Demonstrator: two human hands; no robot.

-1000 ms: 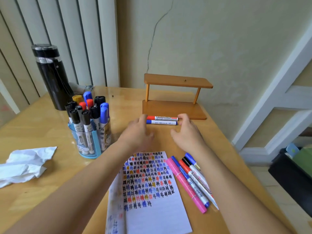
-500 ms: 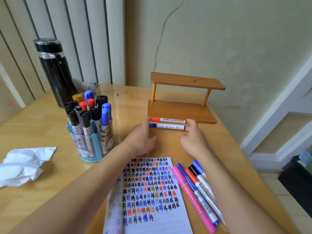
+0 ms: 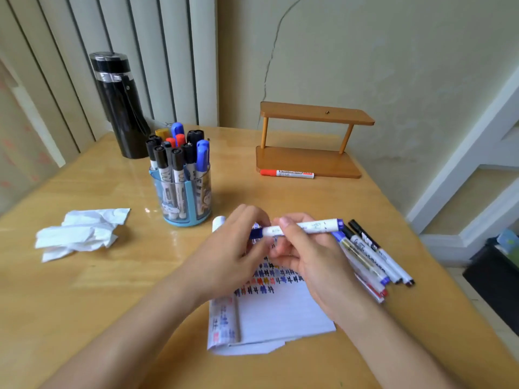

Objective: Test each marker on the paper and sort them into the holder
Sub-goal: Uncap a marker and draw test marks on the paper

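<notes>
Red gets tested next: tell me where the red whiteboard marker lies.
In the head view, the red whiteboard marker lies flat along the wooden rack's front edge, on the table's far side, right of the marker holder.

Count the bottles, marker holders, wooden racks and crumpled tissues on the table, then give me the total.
black bottle: 1
blue marker holder: 1
wooden rack: 1
crumpled tissue: 1
Total: 4
</notes>
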